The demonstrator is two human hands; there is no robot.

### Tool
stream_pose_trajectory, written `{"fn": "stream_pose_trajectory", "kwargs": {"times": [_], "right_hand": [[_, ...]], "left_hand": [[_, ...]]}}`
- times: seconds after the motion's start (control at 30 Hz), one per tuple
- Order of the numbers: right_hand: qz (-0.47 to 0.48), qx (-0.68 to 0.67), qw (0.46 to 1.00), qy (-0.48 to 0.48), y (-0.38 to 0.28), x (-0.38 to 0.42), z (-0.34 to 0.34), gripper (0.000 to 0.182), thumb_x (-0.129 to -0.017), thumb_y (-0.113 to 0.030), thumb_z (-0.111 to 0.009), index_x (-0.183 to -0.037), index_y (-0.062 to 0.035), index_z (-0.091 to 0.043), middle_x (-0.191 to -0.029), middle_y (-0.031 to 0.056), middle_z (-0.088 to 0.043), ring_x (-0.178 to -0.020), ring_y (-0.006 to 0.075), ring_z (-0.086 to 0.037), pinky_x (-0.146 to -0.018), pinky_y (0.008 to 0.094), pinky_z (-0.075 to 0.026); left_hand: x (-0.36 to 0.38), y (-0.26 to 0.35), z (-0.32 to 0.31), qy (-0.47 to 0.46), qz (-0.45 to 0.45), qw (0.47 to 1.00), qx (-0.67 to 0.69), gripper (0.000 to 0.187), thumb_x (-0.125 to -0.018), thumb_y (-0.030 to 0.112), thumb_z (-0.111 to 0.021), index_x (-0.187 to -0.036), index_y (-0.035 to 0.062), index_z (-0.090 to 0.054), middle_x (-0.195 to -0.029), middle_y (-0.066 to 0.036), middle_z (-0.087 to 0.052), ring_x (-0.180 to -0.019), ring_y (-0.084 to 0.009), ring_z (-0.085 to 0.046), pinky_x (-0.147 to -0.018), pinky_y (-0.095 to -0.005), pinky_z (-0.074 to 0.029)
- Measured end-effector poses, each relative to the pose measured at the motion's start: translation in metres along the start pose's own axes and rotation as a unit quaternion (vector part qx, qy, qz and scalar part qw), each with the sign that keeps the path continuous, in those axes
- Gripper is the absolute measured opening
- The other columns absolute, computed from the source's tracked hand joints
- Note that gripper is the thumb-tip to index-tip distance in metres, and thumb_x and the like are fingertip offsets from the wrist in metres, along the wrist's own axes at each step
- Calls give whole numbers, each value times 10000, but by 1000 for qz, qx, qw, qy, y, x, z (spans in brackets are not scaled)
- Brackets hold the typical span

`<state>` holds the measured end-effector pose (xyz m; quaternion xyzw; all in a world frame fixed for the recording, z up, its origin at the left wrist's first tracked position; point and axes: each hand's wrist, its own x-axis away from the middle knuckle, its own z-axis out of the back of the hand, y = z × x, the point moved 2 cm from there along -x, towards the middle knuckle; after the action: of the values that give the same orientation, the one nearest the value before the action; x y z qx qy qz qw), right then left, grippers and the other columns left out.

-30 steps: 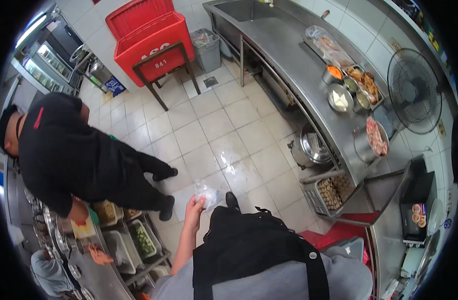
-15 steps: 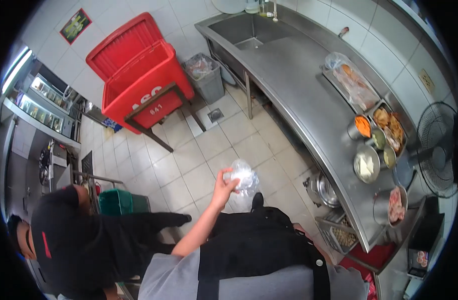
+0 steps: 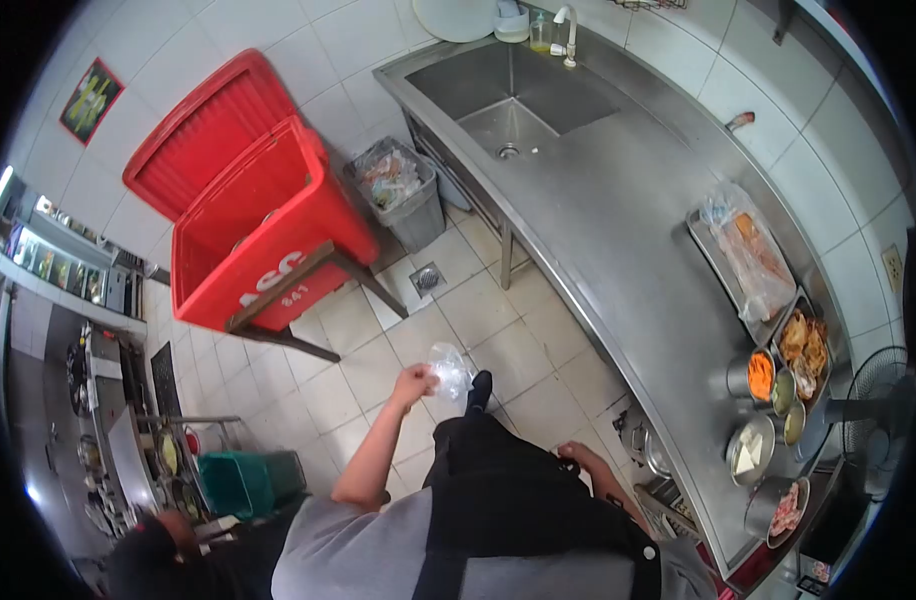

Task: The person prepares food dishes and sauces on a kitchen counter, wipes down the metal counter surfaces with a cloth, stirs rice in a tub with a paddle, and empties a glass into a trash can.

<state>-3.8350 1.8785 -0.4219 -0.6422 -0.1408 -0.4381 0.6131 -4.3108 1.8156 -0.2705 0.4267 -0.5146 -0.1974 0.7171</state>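
In front of my body, above the tiled floor, my left hand (image 3: pixel 415 386) pinches a clear plastic bag (image 3: pixel 449 374) that hangs from the fingers. A dark shoe (image 3: pixel 480 388) shows just right of the bag. My right hand (image 3: pixel 582 457) is low at my right side, beside the black apron (image 3: pixel 508 490). Its fingers are curled, and whether anything is in them is too small to tell.
An open red cooler (image 3: pixel 268 230) on a stand and a grey bin (image 3: pixel 403 190) are ahead. The steel counter (image 3: pixel 598 220) with a sink (image 3: pixel 508 110) curves along the right, bearing food containers. A co-worker (image 3: pixel 158 555) and a green bin (image 3: pixel 248 483) are at left.
The view has moved forward toward the cooler and sink. My left hand still holds the bag, slightly farther left. My right hand has come into view. The co-worker now appears lower at left.
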Motion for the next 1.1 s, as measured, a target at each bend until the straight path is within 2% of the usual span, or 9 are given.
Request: {"fn": "stream_pose_trajectory", "kwargs": {"times": [0.17, 0.3, 0.47, 0.6, 0.67, 0.7, 0.73, 0.8, 1.1], "right_hand": [[6, 71, 996, 62, -28, 44, -16, 322, -799, -341, -606, -874, -53, -728, -730, 130, -664, -622, 222, -644, -586, 384, -539], [-303, 111, 946, 25, -101, 67, -23, 258, -869, -299, -591, -906, -77, -717, -783, 62, -679, -655, 171, -640, -525, 333, -536], [-281, -30, 955, 93, -115, 84, -48, 254, -905, -292, -577, -1007, -97, -704, -792, 45, -667, -666, 164, -631, -548, 328, -541], [-170, -166, 957, 166, -49, 52, -95, 314, -897, -332, -624, -1107, -109, -691, -867, 102, -703, -768, 215, -683, -674, 331, -559], [-42, -77, 982, 168, -6, 29, -120, 445, -885, -424, -637, -1158, -74, -667, -1045, 123, -703, -870, 252, -694, -773, 373, -545], [-225, -203, 937, 174, -112, 60, -79, 484, -896, -455, -619, -1140, -40, -665, -1073, 129, -700, -946, 249, -681, -830, 363, -529], [-139, -177, 947, 228, -143, 73, -70, 484, -900, -450, -624, -1132, -28, -665, -1031, 141, -708, -983, 236, -670, -865, 354, -515], [-91, -263, 919, 279, -160, 81, -67, 440, -899, -411, -646, -1156, -54, -665, -1055, 124, -705, -986, 224, -662, -877, 348, -512], [2, -348, 874, 340, -217, 226, -81, 183, -938, -221, -655, -1020, -60, -681, -958, 63, -682, -896, 128, -618, -819, 282, -494]], "left_hand": [[-239, 93, 93, 97, -8, 974, -206, 185, -736, 179, -755, -749, 22, -659, -641, -99, -655, -527, -200, -645, -469, -339, -529], [-407, 187, 167, 259, -23, 961, -91, 293, -707, 238, -820, -732, -11, -669, -663, -144, -678, -533, -258, -671, -560, -370, -568], [-437, 304, 164, 485, -84, 850, -187, 710, -741, 317, -780, -1279, -61, -515, -1259, -296, -567, -1198, -410, -533, -1008, -440, -443], [-423, 269, 105, 133, -188, 866, -444, 443, -871, 383, -571, -1066, -1, -671, -990, -270, -670, -951, -408, -653, -865, -490, -502], [-376, 220, 50, -156, -243, 798, -529, 333, -874, 312, -558, -983, 33, -703, -895, -215, -689, -871, -375, -671, -790, -471, -522], [-380, 158, 37, -402, -381, 658, -510, 271, -887, 232, -553, -1034, 55, -697, -953, -161, -699, -888, -296, -679, -782, -394, -537], [-297, 163, 1, -528, -91, 784, -315, 249, -912, 187, -544, -1093, 74, -673, -1012, -85, -692, -907, -201, -670, -781, -332, -536], [-177, 175, -70, -625, 143, 710, -291, 231, -962, 218, -539, -1107, 87, -662, -1015, -19, -689, -888, -143, -653, -773, -308, -526], [80, 190, -237, -812, -24, 333, -479, 200, -955, 233, -569, -1047, 56, -589, -843, -26, -636, -700, -109, -612, -620, -283, -532]]}}
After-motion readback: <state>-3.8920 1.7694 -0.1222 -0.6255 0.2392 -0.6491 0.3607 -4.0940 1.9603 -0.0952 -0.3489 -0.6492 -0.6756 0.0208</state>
